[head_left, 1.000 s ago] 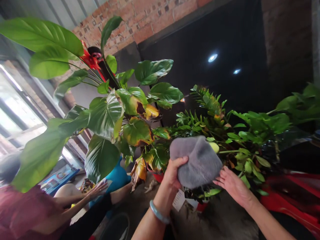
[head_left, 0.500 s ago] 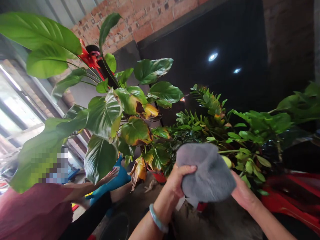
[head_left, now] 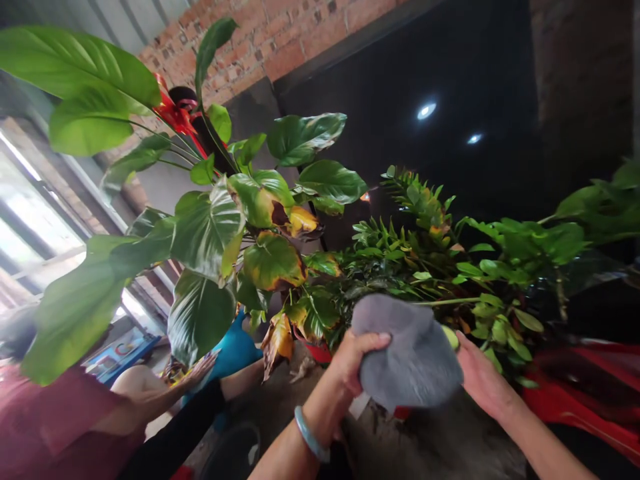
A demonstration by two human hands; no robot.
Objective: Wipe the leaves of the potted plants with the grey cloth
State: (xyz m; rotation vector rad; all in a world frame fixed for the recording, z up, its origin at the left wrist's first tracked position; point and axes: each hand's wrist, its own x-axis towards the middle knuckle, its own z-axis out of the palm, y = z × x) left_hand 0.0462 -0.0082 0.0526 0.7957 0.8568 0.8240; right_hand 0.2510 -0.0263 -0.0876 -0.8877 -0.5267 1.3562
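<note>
My left hand (head_left: 350,363) grips a grey fluffy cloth (head_left: 407,353), thumb over its left edge, and presses it onto a leaf of the bushy small-leaved plant (head_left: 430,267). My right hand (head_left: 480,380) is under the cloth's right side, its fingers partly hidden, touching a pale green leaf (head_left: 450,335) that pokes out beside the cloth. A light blue bangle (head_left: 310,437) circles my left wrist. To the left stands a big-leaved plant (head_left: 210,227) with yellow and brown leaves.
Another person in a red top (head_left: 60,427) sits at lower left, with a hand (head_left: 195,370) reaching toward the big plant. A red bow (head_left: 175,113) hangs high in it. Brick wall (head_left: 280,33) and a dark panel (head_left: 440,100) lie behind. A red pot rim (head_left: 317,352) shows below the leaves.
The cloth has slid down and to the right along the leaf. My right hand has gone from open beside the cloth to tucked under it. The other person's arm shifted.
</note>
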